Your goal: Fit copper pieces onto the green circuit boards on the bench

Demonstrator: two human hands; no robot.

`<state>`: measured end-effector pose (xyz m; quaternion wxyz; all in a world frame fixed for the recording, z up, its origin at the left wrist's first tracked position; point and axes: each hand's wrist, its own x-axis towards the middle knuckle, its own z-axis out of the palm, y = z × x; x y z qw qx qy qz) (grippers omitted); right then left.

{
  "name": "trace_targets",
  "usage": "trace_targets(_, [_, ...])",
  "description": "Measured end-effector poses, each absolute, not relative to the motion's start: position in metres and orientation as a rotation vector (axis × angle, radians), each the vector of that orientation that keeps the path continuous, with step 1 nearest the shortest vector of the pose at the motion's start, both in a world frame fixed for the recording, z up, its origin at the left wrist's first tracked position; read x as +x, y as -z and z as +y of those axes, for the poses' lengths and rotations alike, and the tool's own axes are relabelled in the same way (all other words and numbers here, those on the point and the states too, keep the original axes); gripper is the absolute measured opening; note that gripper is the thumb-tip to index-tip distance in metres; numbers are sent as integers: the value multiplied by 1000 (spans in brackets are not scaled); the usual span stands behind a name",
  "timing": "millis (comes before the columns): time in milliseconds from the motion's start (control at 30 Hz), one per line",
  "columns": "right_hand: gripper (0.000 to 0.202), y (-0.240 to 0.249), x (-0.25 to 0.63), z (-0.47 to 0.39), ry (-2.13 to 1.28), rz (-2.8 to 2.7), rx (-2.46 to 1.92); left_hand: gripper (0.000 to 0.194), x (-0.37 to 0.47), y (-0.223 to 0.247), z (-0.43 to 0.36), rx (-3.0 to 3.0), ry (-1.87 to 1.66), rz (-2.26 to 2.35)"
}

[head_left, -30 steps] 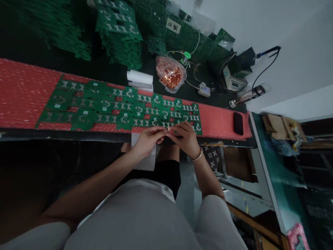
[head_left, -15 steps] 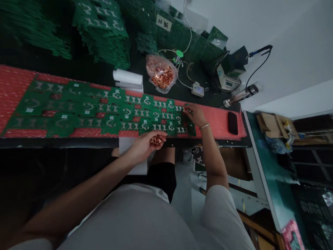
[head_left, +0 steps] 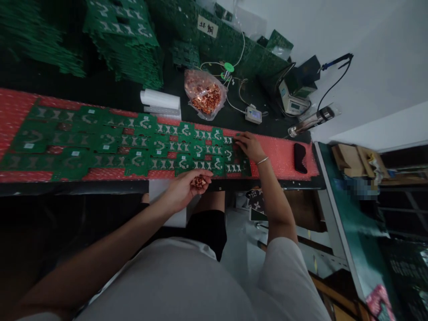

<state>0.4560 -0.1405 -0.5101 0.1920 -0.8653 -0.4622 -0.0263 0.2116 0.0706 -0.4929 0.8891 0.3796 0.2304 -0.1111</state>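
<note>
"First, what do the fingers show?"

"The left hand is half curled, its fingers closed around a small heap of copper pieces at the near edge of the desk. The right hand reaches over the right end of the green circuit boards, its fingers narrow at the tips. Whether they pinch a piece, or touch the board, cannot be told."

"And how should such pieces handle?"

"Judging by their look, they are light, thin and rather stiff, with smooth faces liable to slip. Each is probably best taken by opposite edges. The boards seem thin but firm, better held by their outer edges, clear of the pale metal shapes."

"Where do the boards lie?"

"Flat, in close-set rows, on red bubble wrap along the desk. Beyond them are a white roll and a plastic bag of copper pieces; a phone rests on the wrap at the right."

"Lastly, is any writing legible?"

"A pale sign at the back bears two handwritten Chinese characters: the second appears to be 铜, copper; the first is uncertain. The white labels on several boards and the meter display are too small to read."
</note>
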Motion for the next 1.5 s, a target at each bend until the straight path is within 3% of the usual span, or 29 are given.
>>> trace_targets(767, [33, 513, 442, -147, 110, -1271, -2452, 24, 208, 490, 77, 774, 207, 480])
trace_targets(900, [48, 504, 442, -148, 36, -1273, -2467, 24, 208, 488, 76, 761, 215, 485])
trace_targets(1100, [43, 499, 449, -152, -141, -1370, -2482, 23, 215, 497, 81, 703, 182, 512])
trace_targets(1500, [39, 498, 441, -153, -83, -1310, -2571, 25, 217, 498, 88, 643, 198, 571])
